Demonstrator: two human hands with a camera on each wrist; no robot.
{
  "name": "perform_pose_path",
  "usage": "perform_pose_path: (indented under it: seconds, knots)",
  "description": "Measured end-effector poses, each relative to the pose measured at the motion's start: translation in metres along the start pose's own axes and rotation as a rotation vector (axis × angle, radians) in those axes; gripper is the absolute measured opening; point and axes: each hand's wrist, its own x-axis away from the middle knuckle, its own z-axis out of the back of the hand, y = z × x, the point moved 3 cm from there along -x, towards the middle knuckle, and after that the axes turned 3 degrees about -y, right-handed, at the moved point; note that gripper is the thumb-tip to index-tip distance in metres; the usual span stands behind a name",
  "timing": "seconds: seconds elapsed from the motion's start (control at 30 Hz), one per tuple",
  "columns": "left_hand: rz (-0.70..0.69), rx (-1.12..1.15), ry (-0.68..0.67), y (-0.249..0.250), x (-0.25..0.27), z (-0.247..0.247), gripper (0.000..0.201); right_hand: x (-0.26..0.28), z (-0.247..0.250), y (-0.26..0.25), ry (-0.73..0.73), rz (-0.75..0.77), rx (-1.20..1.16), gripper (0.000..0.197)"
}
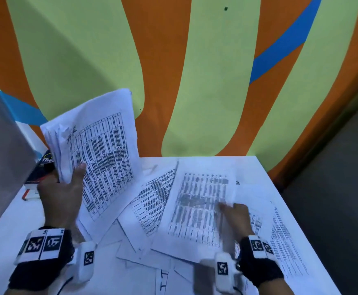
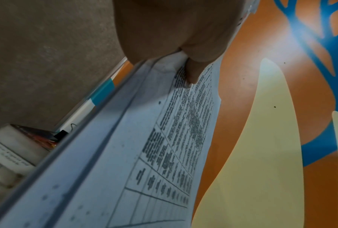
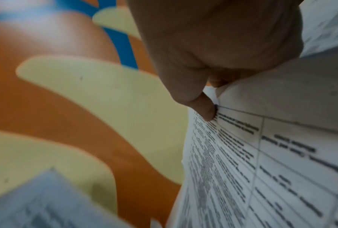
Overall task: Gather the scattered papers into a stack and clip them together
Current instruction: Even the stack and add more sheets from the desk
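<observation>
My left hand (image 1: 67, 184) grips a stack of printed sheets (image 1: 101, 154), held up tilted above the table's left side, thumb on the front page. In the left wrist view the thumb (image 2: 192, 74) presses on the top sheet of that stack (image 2: 154, 146). My right hand (image 1: 233, 213) pinches the right edge of a single printed sheet (image 1: 197, 205), lifted a little over the scattered papers (image 1: 150, 207). The right wrist view shows the thumb (image 3: 203, 108) pinching that sheet (image 3: 261, 162). Several loose papers lie spread on the white table (image 1: 248, 165). I see a black binder clip (image 2: 60, 134) behind the stack.
A dark book (image 1: 43, 167) and a red-edged item (image 1: 28, 195) lie at the table's far left, beside a grey panel (image 1: 1, 150). The painted wall (image 1: 195, 71) stands right behind the table. More printed pages (image 1: 288, 237) lie near the right edge.
</observation>
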Motion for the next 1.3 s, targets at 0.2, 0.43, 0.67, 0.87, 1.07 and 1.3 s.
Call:
perform_pose_path:
  seconds: [0.2,0.43,0.67,0.87,1.07,1.3]
  knots:
    - [-0.014,0.002,0.013,-0.009,-0.006,-0.008,0.007,0.015,0.07,0.051,0.289,-0.198,0.168,0.039]
    - [0.038,0.032,-0.034,0.0,0.002,-0.025,0.025,0.013,0.064,0.058,0.218,-0.361,0.279,0.047]
    - [0.057,0.035,-0.076,0.002,0.007,-0.03,0.032,0.006,0.07,0.049,0.311,-0.381,0.226,0.047]
    - [0.032,0.036,-0.079,0.006,0.01,-0.034,0.029,0.014,0.048,0.039,0.209,-0.418,0.517,0.1]
    - [0.013,0.04,-0.082,-0.01,0.007,-0.036,0.028,0.008,0.044,0.042,0.209,-0.392,0.327,0.099]
    - [0.021,0.035,-0.062,-0.014,0.0,-0.029,0.031,0.036,0.078,0.021,0.241,-0.152,0.076,0.019]
